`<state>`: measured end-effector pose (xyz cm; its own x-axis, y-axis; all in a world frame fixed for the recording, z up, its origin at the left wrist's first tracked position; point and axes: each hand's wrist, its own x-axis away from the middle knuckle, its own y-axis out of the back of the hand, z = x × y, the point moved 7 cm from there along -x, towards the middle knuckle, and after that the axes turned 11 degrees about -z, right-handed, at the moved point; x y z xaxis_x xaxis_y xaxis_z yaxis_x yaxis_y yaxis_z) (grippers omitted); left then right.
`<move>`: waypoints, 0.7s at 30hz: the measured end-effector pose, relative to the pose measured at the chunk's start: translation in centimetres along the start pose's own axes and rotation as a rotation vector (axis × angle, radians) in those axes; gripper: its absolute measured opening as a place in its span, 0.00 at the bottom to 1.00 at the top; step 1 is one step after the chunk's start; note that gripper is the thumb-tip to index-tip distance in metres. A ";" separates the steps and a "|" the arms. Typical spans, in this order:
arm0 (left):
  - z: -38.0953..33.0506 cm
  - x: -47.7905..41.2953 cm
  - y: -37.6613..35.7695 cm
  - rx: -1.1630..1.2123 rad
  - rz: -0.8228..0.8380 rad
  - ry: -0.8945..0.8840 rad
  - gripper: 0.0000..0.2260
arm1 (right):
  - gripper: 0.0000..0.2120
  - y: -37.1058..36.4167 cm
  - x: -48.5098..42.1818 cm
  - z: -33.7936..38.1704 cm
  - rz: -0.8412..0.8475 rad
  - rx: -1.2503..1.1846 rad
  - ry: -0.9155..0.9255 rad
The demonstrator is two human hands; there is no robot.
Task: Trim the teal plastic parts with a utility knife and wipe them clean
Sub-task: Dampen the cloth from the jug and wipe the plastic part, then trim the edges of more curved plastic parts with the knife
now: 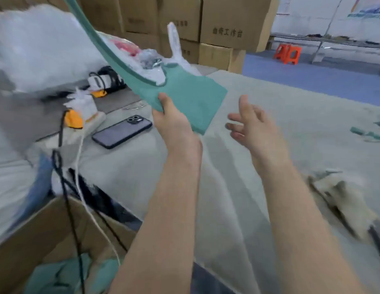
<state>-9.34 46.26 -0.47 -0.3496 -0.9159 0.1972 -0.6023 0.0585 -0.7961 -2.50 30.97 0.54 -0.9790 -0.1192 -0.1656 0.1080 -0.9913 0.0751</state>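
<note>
Head view. At the lower left, a cardboard box (pixel 47 225) holds more teal parts (pixel 64 272). A smartphone (pixel 121 131) lies on the counter (pixel 291 115).

The teal plastic part (pixel 193 98) is held in the air above the counter, clear of its surface. It has a flat, matt, roughly rectangular panel. From the panel a long, narrow, curved arm sweeps up and left out of frame, with a darker line along its inner edge.

The left hand (pixel 174 122) pinches the panel's lower left edge, thumb on the near face. Its other digits are hidden behind the panel. The right hand (pixel 250 122) is just beside the panel, not touching it, with its fingers (pixel 235 118) spread and holding nothing.

We judge the part thin and light. The panel looks fairly stiff, but the arm is likely to flex and swing. We recommend gripping the panel near the root of the arm and supporting the arm with the free hand.

Further right, a pale rag (pixel 344 198) and teal offcuts (pixel 367 133) lie on the counter.
</note>
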 end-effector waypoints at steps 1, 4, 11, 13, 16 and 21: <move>-2.6 -1.4 1.4 0.010 -0.048 -0.092 0.09 | 0.21 -5.2 1.4 0.2 0.169 -0.119 -0.096; -10.5 -5.5 7.7 0.026 -0.271 -0.316 0.15 | 0.16 -17.4 6.7 1.1 0.472 -0.328 -0.212; -22.3 -8.4 25.4 0.032 -0.703 -0.525 0.14 | 0.16 -34.5 20.6 -2.3 0.890 -0.039 -0.058; -22.4 -8.6 30.6 -0.013 -0.820 -0.440 0.16 | 0.20 -37.0 23.7 -5.0 0.993 0.183 0.036; -19.3 -7.8 36.2 -0.067 -0.936 -0.089 0.10 | 0.24 -37.8 26.5 -8.9 1.087 0.476 0.174; -15.6 -8.6 36.1 -0.033 -0.877 0.079 0.12 | 0.21 -36.1 26.6 -10.9 1.121 0.480 0.112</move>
<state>-39.29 62.45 -21.93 0.2006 -0.6058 0.7699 -0.6972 -0.6404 -0.3223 -30.59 62.96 -17.32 -0.3624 -0.9211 0.1421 0.7836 -0.2185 0.5816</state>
